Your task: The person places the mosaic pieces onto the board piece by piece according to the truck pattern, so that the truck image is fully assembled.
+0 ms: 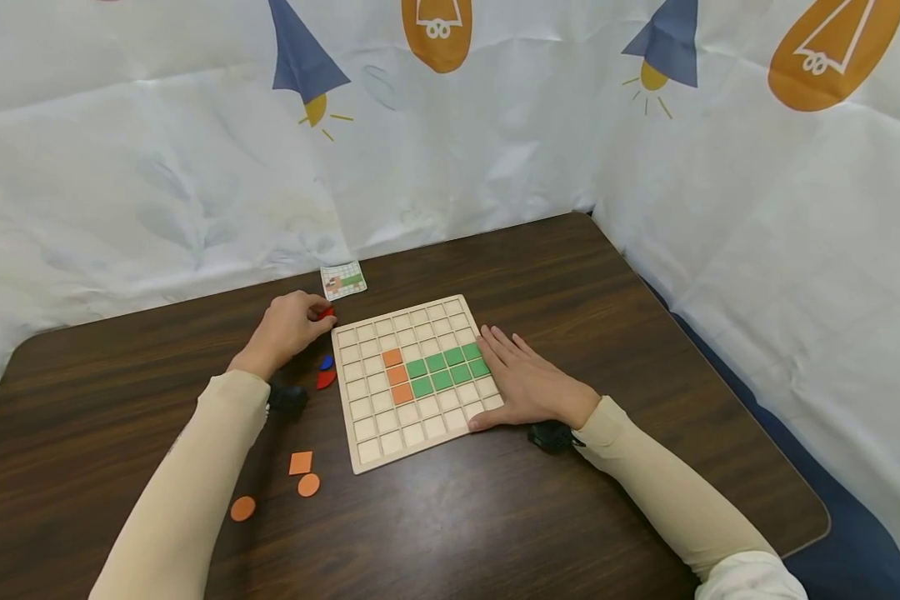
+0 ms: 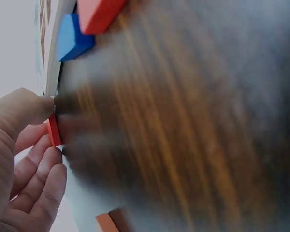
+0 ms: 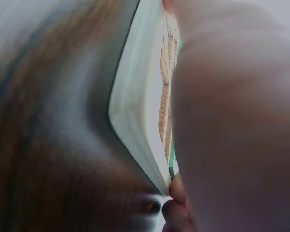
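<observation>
My left hand (image 1: 281,333) is at the board's far left corner, thumb and fingers pinching a small red piece (image 2: 53,129) near the tabletop. The square wooden grid board (image 1: 362,457) lies flat, tilted slightly in the head view. Set in its cells are a column of orange squares (image 1: 397,375) and two rows of green squares (image 1: 442,379). Along the board's right edge rests my right hand (image 1: 528,385), fingers extended and thumb spread towards the near corner. Beside the left edge lie a blue piece (image 1: 326,362) and another red piece (image 1: 326,380).
A small pattern card (image 1: 343,280) lies behind the board, near the table's back edge. Front left on the dark wooden table (image 1: 435,533) are a loose orange square (image 1: 301,463) and two orange discs (image 1: 309,485). White printed curtains (image 1: 195,167) hang behind and to the right.
</observation>
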The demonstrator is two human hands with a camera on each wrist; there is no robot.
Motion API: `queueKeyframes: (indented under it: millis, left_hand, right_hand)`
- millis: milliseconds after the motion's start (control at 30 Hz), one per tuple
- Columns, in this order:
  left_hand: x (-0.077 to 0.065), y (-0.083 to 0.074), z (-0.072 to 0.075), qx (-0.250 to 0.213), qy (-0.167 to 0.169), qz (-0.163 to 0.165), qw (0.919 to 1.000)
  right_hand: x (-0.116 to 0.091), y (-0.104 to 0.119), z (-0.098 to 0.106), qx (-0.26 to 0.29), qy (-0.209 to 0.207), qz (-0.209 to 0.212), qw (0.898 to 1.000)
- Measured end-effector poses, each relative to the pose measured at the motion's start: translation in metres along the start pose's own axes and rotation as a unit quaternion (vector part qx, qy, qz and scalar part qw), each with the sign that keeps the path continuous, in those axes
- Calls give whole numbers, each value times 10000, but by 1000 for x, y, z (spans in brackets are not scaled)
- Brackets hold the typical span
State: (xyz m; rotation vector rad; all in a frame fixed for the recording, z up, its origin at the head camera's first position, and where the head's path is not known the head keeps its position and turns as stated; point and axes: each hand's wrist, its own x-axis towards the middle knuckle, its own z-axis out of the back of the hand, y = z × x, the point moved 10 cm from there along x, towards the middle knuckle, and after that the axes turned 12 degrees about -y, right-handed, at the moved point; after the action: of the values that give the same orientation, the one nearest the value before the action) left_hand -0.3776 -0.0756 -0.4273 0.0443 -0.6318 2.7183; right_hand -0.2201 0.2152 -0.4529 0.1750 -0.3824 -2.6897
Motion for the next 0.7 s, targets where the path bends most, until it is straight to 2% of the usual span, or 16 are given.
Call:
queueKeyframes:
  millis: [400,700]
  left_hand:
    - [-3,0,6,50,-218,-53,9997]
    - [-15,0,6,-74,-217,-11,9997]
  right_hand:
    - [1,2,1,31,-20,49,10000]
    - [0,1,1,21,-20,15,10000]
